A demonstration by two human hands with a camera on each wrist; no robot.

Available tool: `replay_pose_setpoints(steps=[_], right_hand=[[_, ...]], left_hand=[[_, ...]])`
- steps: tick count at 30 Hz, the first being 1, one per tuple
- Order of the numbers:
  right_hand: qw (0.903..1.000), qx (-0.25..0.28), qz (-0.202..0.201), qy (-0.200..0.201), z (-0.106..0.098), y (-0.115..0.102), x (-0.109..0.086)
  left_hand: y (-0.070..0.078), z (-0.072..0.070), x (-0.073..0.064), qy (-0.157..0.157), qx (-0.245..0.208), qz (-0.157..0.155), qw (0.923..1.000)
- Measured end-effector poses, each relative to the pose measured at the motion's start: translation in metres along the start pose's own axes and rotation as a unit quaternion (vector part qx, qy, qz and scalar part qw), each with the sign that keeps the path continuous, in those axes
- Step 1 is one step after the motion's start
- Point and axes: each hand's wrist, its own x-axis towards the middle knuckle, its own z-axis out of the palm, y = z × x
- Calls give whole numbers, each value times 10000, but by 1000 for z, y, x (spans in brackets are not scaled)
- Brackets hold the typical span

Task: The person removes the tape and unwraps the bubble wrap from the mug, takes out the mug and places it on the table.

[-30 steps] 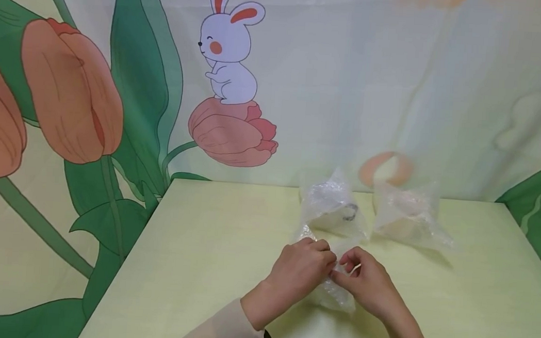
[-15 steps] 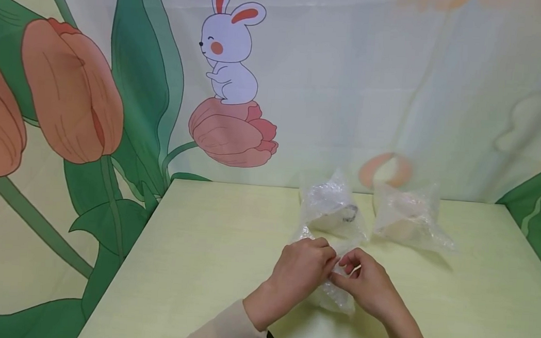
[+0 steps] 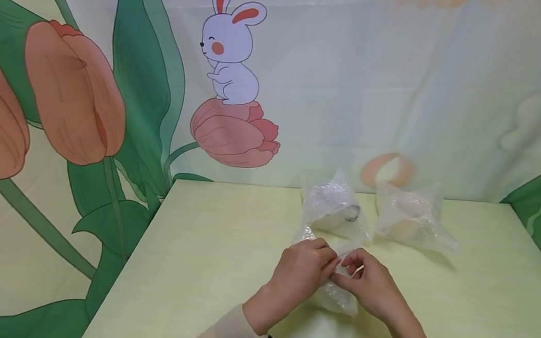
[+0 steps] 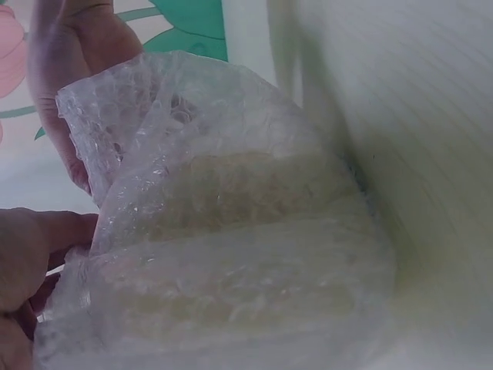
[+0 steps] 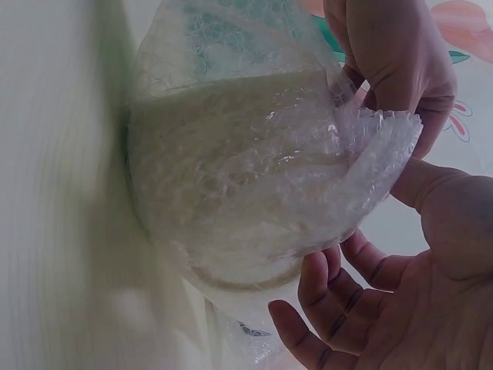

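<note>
A bubble-wrapped parcel [image 3: 337, 296] stands near the middle of the table, between both hands. Through the clear layers in the right wrist view shows a pale thing with a curved rim [image 5: 239, 284]; its kind is unclear. My left hand [image 3: 302, 268] reaches over the parcel and grips the bubble wrap [image 4: 115, 127] near its top, its fingertips partly hidden. From the right, my right hand [image 3: 374, 285] pinches the edge of the wrap with thumb and fingers. In the right wrist view, that hand's other fingers [image 5: 323, 339] spread loosely below the flap.
Behind the hands stands another bubble-wrapped bundle [image 3: 331, 201] with a dark mark showing through. To its right is a further wrapped bundle [image 3: 409, 211]. A printed cloth [image 3: 312, 89] with a rabbit and tulips hangs along the back edge of the pale table [image 3: 200, 247].
Both hands stay on the wrapped parcel in nearly the same place, with only slight finger movement. The whole view has shifted a little. The two bundles behind have not moved.
</note>
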Motion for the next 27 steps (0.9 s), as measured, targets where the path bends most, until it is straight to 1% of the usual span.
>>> replay_pose_setpoints(steps=[5, 8, 12, 14, 17, 20, 27], right_hand=[[9998, 59, -187, -33, -2, 2, 0], [9990, 128, -430, -22, -2, 2, 1], [9962, 12, -862, 76, 0, 3, 2], [9951, -91, -980, 113, 1, 3, 2], [9952, -173, -958, 123, 2, 3, 1], [9957, -175, -899, 116, 2, 3, 2], [9966, -163, -809, 78, 2, 4, 3]], left_hand=[[-2, 1, 0, 104, -262, -65, 9996], [-3, 0, 0, 186, -499, -151, 9985], [-5, -1, -1, 238, -986, -428, 9939], [-6, -1, -2, 223, -1238, -600, 9902], [-7, -2, -3, 209, -1586, -825, 9837], [-9, -3, -3, 205, -1858, -976, 9775], [-12, -3, -4, 135, -2225, -1231, 9670]])
